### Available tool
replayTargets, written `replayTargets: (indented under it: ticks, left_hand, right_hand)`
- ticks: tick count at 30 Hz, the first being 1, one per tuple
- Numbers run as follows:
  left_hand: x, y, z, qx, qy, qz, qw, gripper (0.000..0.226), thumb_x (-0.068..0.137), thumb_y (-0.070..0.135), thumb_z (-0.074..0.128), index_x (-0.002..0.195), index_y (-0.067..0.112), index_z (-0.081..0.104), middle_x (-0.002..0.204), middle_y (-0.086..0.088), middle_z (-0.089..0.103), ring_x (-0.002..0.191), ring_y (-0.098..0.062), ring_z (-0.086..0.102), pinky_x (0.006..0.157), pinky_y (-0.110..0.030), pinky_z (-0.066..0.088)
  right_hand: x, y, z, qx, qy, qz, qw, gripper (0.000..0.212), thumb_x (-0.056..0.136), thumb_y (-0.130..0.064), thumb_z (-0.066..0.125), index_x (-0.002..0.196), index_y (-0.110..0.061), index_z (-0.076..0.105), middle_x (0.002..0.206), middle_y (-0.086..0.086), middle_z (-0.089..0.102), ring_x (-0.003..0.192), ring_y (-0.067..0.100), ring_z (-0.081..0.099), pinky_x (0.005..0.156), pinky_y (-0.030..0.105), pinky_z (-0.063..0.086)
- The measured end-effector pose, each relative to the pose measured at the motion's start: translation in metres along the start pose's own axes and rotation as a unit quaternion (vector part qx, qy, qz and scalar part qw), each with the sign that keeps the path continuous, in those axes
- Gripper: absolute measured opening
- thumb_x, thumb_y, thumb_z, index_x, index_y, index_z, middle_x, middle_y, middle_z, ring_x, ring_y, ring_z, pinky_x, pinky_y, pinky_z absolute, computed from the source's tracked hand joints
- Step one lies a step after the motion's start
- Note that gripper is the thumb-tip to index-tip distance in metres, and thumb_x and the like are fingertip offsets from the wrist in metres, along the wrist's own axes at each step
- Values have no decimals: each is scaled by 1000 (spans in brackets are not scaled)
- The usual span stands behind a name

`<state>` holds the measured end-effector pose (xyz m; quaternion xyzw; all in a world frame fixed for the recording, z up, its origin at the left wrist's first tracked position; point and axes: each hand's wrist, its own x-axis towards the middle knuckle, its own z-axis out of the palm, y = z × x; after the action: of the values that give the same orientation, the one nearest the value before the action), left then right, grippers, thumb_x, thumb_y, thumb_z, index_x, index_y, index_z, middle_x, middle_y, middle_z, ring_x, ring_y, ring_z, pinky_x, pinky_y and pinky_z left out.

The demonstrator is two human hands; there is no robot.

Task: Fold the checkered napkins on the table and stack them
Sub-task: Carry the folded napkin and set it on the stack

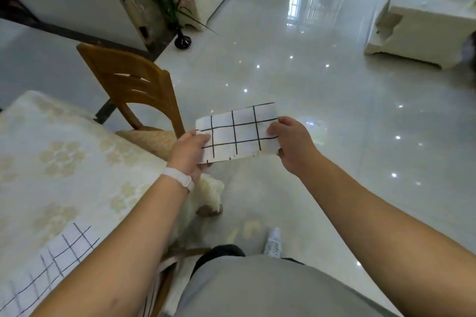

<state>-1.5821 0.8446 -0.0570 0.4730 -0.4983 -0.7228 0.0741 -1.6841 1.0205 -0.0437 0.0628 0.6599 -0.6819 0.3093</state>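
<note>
White napkin point(238, 132), black-gridded and folded small, hangs in the air over the floor, my left hand point(189, 153) and right hand point(289, 141) pinching its ends; I judge edges need squaring before stacking it on the tabletop point(64, 152) napkin point(49, 265).

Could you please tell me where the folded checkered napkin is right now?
In the head view, the folded napkin is held in the air at centre frame, above the floor, pinched between the left hand and right hand, just right of the wooden chair.

Bare arms, white wristband point(180, 179), grey top point(270, 288), white sneaker point(273, 242).
</note>
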Motion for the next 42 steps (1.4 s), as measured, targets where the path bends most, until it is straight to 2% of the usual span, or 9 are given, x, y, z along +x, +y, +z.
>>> replayTargets:
  ticks: [6,8,11,16,21,25,29,39,42]
  left_hand:
    - [28,18,14,-23,12,22,999,10,91,5,58,96,13,61,87,-14,73,73,-26,72,70,-43,58]
    - [39,25,14,-30,13,22,999,11,91,5,57,99,10,61,92,-17,72,78,-30,72,73,-47,57]
    - [61,37,13,-53,4,4,999,20,91,6,58,110,5,60,104,-23,69,93,-38,69,82,-56,55]
    - [111,66,11,-76,14,36,996,10,92,11,59,95,19,64,91,-7,74,86,-24,72,78,-41,58]
    - [170,111,-1,-91,14,46,995,11,92,12,59,96,19,66,88,-3,75,79,-19,73,62,-30,58]
    - [212,151,-18,-104,28,47,993,9,92,18,60,98,20,66,96,-4,72,85,-22,70,62,-32,55]
    - [237,183,-32,-123,22,50,991,8,93,18,60,97,20,65,80,1,73,67,-14,72,51,-26,54]
    - [272,205,-77,-108,100,79,986,11,95,21,55,101,22,64,89,5,71,78,-13,68,53,-20,53]
    - [280,206,-84,-139,128,56,980,15,95,23,57,109,22,64,99,0,73,87,-19,71,68,-33,60]
  right_hand:
    - [38,-15,3,-4,-16,10,1000,19,80,0,53,82,-15,64,78,7,63,70,24,56,60,30,42]
    - [51,-22,13,-19,-7,20,1000,16,68,-7,56,79,-16,64,80,10,60,75,26,52,66,37,39]
    - [72,-32,28,-28,-7,22,999,14,61,-10,55,71,-19,60,71,6,53,69,23,45,60,33,34]
    - [128,-49,58,-52,-25,15,998,24,78,-1,54,64,-19,48,57,-3,44,53,17,38,52,26,29]
    - [186,-76,111,-74,-31,19,997,16,72,-6,57,71,-20,51,66,2,47,62,20,43,57,28,34]
    - [225,-101,156,-90,-40,11,995,14,76,-5,59,73,-19,58,70,4,58,69,23,51,66,34,39]
    - [255,-114,189,-100,-60,10,993,11,72,-8,60,75,-19,61,78,7,60,77,25,52,71,39,38]
    - [311,-126,268,-139,-145,32,979,18,77,-3,57,67,-18,57,67,4,55,60,21,51,54,25,38]
    - [334,-128,286,-141,-183,41,972,22,78,2,54,66,-17,54,70,7,53,65,24,51,58,27,40]
